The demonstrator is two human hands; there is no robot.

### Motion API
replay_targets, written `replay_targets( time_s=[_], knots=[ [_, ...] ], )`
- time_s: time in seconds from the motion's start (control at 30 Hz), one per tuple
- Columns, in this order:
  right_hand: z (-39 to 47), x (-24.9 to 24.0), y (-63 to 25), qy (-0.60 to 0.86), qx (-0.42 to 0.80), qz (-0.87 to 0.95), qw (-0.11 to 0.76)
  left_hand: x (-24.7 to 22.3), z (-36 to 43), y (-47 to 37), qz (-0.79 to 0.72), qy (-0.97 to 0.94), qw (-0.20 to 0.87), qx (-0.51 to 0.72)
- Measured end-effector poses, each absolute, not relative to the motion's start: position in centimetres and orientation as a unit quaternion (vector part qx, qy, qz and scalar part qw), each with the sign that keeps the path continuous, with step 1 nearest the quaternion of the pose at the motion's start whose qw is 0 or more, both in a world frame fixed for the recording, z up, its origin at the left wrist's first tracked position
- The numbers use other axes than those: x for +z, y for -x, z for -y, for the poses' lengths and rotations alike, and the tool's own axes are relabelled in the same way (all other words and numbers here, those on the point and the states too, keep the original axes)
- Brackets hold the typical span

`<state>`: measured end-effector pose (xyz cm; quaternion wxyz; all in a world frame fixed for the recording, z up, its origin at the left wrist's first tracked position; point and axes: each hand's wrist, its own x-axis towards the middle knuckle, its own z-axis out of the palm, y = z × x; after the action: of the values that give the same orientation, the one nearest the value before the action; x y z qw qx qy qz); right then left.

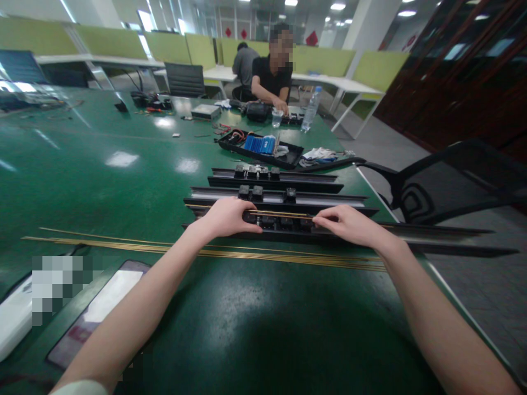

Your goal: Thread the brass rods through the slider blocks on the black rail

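Thin brass rods stretch between my two hands, above the nearest black rail, which carries several small black blocks. My left hand is closed on their left part, thumb low against the rail. At the right, my right hand pinches the rods near their end between thumb and fingertips. Beyond lie a second black rail with three black blocks and a third rail with several blocks. A bundle of long brass rods lies on the green table in front of the rails.
Left front, a phone and a white object. Behind the rails are a black tray, gloves, a water bottle and a cup. A person sits across the table; a mesh chair stands right.
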<state>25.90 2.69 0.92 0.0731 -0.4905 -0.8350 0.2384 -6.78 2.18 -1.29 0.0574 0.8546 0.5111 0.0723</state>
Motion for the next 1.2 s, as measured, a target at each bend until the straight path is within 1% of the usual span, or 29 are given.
replay_targets(
  time_s=[1.2],
  knots=[
    [-2.92, 0.86, -26.64, 0.493, 0.248, 0.831, 0.066, -1.37, -2.16, 6.73, -0.513, -0.853, 0.06, 0.074]
  ],
)
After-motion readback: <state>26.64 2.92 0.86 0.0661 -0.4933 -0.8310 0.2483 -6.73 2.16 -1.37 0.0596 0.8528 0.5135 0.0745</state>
